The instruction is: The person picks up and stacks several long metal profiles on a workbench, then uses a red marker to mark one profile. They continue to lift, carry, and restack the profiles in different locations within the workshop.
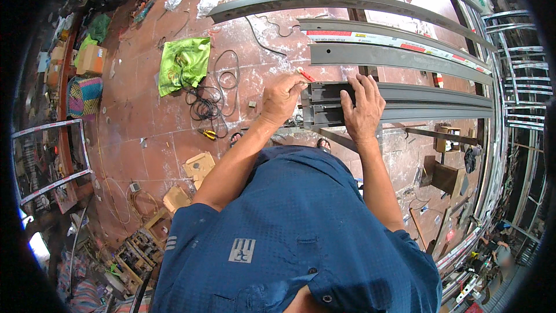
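Note:
Dark grey metal profiles (pixel 425 93) lie crosswise in front of me, their cut ends near my body's midline. My left hand (pixel 280 99) is at the left end of the nearest profiles, thumb and fingertips pinched together. A small red object (pixel 306 75) shows just beyond those fingertips; its kind and whether I grip it cannot be made out. My right hand (pixel 365 107) lies on top of the same profiles a little way in from the end, fingers stretched out. Beyond them runs a separate dark bar (pixel 382 58) with a round hole near its end.
Farther off lie a profile with a printed strip (pixel 370 36) and a long bar (pixel 324 1). On the tiled floor left are a green bag (pixel 184 61), tangled black cable (pixel 205 104), yellow-handled pliers (pixel 207 134) and cardboard pieces (pixel 200 166). Metal frames stand on both sides.

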The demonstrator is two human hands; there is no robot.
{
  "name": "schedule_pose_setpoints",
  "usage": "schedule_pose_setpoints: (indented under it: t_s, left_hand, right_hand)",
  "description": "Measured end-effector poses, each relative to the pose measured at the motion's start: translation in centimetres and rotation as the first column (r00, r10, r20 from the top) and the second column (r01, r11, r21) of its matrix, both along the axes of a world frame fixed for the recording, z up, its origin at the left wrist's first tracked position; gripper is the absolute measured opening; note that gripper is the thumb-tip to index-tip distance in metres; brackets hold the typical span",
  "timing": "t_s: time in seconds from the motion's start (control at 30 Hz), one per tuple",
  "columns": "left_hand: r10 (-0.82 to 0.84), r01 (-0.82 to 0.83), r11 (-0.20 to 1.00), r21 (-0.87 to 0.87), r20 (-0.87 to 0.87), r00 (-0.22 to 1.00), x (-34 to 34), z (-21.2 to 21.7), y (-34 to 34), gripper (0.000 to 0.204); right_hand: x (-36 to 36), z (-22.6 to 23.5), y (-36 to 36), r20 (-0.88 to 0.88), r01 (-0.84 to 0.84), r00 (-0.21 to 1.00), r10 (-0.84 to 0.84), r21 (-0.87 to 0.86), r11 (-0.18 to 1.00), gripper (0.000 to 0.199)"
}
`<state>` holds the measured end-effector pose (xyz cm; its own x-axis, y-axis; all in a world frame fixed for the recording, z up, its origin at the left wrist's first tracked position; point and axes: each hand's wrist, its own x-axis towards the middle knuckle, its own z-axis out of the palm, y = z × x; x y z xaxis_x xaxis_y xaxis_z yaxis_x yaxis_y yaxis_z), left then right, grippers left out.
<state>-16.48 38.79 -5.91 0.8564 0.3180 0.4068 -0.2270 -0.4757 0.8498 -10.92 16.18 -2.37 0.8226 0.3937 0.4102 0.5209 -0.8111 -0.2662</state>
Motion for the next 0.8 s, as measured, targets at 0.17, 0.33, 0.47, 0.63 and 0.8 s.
schedule_pose_setpoints:
  t_s: [0.17,0.33,0.47,0.63,0.8]
  left_hand:
    - [0.021,-0.034,0.953,0.302,0.048,0.999,0.1,0.6,0.4,0.008]
    - [-0.023,0.008,0.862,0.506,0.023,0.999,0.3,2.1,0.8,0.012]
    - [-0.014,0.029,0.816,0.577,-0.031,0.999,0.5,2.5,0.6,0.006]
    - [-0.003,0.038,0.835,0.549,-0.064,0.998,0.5,3.8,0.1,0.003]
    - [-0.028,0.024,0.912,0.408,0.004,1.0,0.9,2.6,-0.4,0.006]
  right_hand:
    - [-0.1,-0.1,-0.1,-0.016,0.011,1.0,-0.012,-0.02,1.0,0.044]
    - [0.1,-0.5,-0.1,-0.001,0.012,1.0,-0.012,-0.011,1.0,0.044]
    - [0.1,-0.3,-0.2,-0.005,0.001,1.0,-0.001,-0.024,1.0,0.043]
    - [0.1,-0.3,-0.1,-0.002,-0.006,1.0,0.006,0.007,1.0,0.042]
    - [0.1,-0.3,-0.1,0.014,0.003,1.0,-0.004,0.014,1.0,0.042]
